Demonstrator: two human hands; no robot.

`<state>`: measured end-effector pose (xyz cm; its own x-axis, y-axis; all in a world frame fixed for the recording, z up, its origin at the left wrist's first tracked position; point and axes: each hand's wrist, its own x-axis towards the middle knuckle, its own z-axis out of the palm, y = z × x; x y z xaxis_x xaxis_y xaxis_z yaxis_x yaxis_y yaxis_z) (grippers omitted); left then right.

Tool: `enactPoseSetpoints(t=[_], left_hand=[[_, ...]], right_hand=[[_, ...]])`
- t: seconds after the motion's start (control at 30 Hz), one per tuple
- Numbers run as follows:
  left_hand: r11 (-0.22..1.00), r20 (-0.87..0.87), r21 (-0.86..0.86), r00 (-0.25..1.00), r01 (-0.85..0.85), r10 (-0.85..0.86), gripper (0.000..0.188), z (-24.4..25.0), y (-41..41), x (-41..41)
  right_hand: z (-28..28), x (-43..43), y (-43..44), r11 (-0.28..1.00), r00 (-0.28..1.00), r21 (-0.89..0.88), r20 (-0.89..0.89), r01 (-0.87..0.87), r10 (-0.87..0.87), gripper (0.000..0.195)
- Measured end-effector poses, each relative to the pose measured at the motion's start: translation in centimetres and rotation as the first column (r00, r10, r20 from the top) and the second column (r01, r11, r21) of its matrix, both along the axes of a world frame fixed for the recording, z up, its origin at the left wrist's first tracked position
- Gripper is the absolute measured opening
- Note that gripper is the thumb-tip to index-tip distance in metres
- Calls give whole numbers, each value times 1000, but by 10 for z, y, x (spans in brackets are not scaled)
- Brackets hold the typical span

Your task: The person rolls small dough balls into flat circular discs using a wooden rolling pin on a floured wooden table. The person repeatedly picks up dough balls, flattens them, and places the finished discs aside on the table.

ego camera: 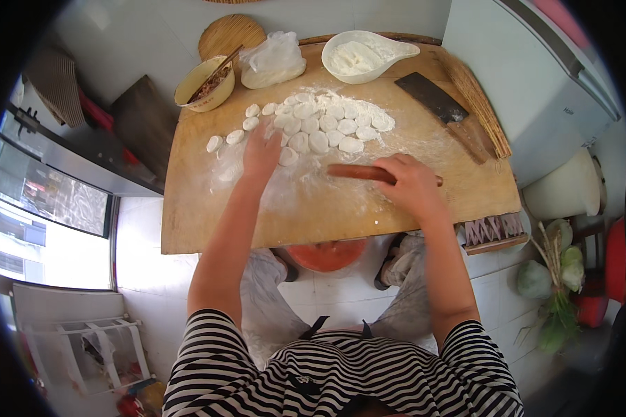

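Observation:
My right hand is wrapped around a wooden rolling pin, held roughly level at the floured front part of the wooden board. Farther left, my left hand reaches in among small flattened dough rounds. Its fingers are blurred, and whether they hold a piece is unclear. Several rounds lie close together by a heap of loose flour. A few separate dough pieces lie left of my left hand.
Along the back stand a bowl of filling with chopsticks, a plastic bag of dough and a white scoop of flour. A cleaver and a straw brush lie at right. Below the board's front edge is a red basin.

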<state>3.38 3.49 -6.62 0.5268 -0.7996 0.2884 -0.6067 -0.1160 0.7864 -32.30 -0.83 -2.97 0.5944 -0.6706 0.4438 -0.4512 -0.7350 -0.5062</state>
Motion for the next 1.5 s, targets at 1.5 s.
enactPoseSetpoints(t=[1.5], left_hand=[[858, -253, 223, 877, 463, -408, 25, 21, 101, -18]], right_hand=[[-13, 114, 62, 984, 921, -123, -382, -131, 75, 54]])
